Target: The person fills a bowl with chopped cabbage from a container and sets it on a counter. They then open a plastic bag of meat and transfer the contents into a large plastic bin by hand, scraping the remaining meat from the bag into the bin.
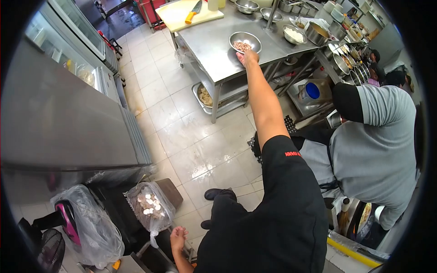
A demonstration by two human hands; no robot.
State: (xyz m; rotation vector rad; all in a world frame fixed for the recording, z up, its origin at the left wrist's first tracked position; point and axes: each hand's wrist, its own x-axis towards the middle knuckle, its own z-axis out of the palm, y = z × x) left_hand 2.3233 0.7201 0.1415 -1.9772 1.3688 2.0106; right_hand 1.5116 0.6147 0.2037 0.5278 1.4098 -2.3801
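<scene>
My right arm stretches far forward over a steel table (205,52). At its end my right hand (248,58) is closed on the near rim of a metal bowl (256,42), which holds small chopped pinkish pieces (241,46). Low in the view, my left hand (178,237) hangs beside my body with loosely curled fingers and nothing in it. Nearest to that hand is a clear plastic bag (154,225) lining a bin, with white pieces inside.
A knife (194,11) with an orange handle lies on a cutting board (207,17). Several bowls and pots stand at the table's back right. A co-worker in a grey shirt (373,150) bends close on my right. A steel refrigerator (63,113) stands left; the tiled floor (191,136) looks wet.
</scene>
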